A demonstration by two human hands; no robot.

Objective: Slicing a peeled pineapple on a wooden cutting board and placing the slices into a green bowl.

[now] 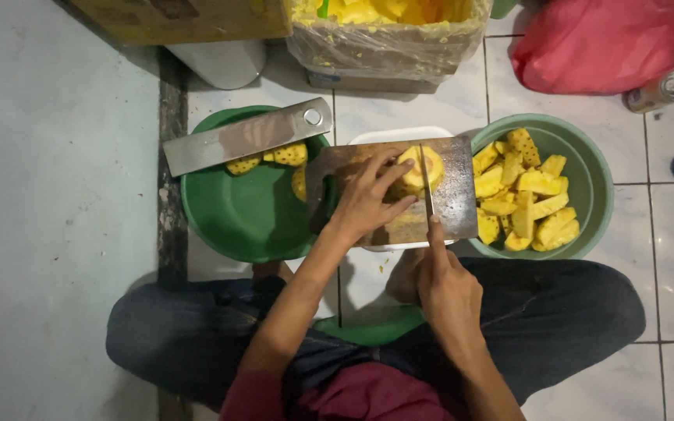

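while the person sits cross-legged on the white tiled floor [431, 101], the left hand [368, 199] grips a peeled yellow pineapple piece [417, 169], fingers curled over its left side, pinning it to a worn wooden cutting board [454, 199]. the right hand [448, 284] is clenched round the handle of a thin-bladed knife [427, 183], index finger stretched along the spine, and the blade stands on edge across the middle of the pineapple piece. the board rests on a white rectangular tub [399, 134], between 2 bowls. to the left is a dark green round plastic basin [247, 206] with a few yellow pineapple slices with dark eyes [274, 158] at its far rim; a flat grey metal cleaver blade [247, 136] lies tilted across that rim, touching the slices. to the right is a pale green round plastic bowl [594, 168] filled with cut yellow pineapple wedges [526, 199], just beside the board. further away, a cardboard box lined with clear plastic [388, 43] holds yellow scraps, and a red plastic bag [610, 39] lies at the top right. dark trousers cover both knees.
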